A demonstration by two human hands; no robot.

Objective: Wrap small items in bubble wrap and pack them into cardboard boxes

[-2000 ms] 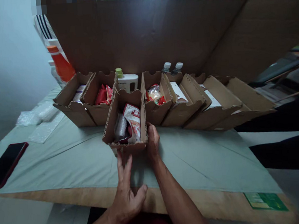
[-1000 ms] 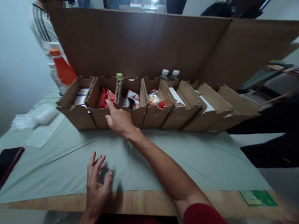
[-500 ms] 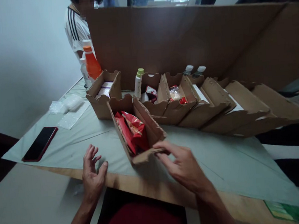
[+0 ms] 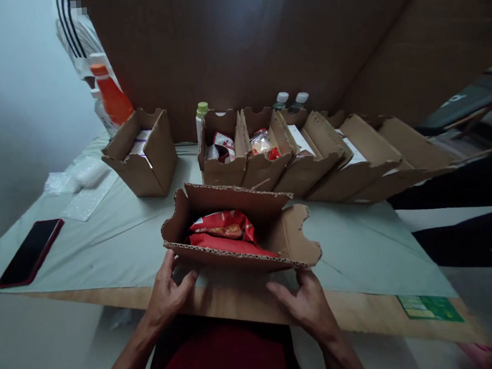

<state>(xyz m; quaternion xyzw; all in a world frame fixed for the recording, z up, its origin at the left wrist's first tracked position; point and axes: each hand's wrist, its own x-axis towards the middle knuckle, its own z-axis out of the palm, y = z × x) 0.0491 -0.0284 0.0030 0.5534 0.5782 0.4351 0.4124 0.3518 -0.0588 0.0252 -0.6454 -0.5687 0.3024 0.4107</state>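
In front of me is an open-topped cardboard box, turned sideways, its notched end pointing right. Inside it lie red snack packets. My left hand is at the box's near left corner, its fingertips against the cardboard and its thumb apart. At the right end, my right hand has its fingers up against the underside of the box, partly hidden, with the thumb pointing inward. Between them the two hands steady the box near the table's front edge.
A row of cardboard boxes with packets and white items stands behind. Another box is at the left, beside an orange bottle. A phone and clear plastic wrap lie on the cloth-covered table. Someone's striped sleeve shows behind.
The box with the red packets has swung from lengthwise to sideways in front of me. My left hand has come to its left end; my right hand has shifted beneath its right end.
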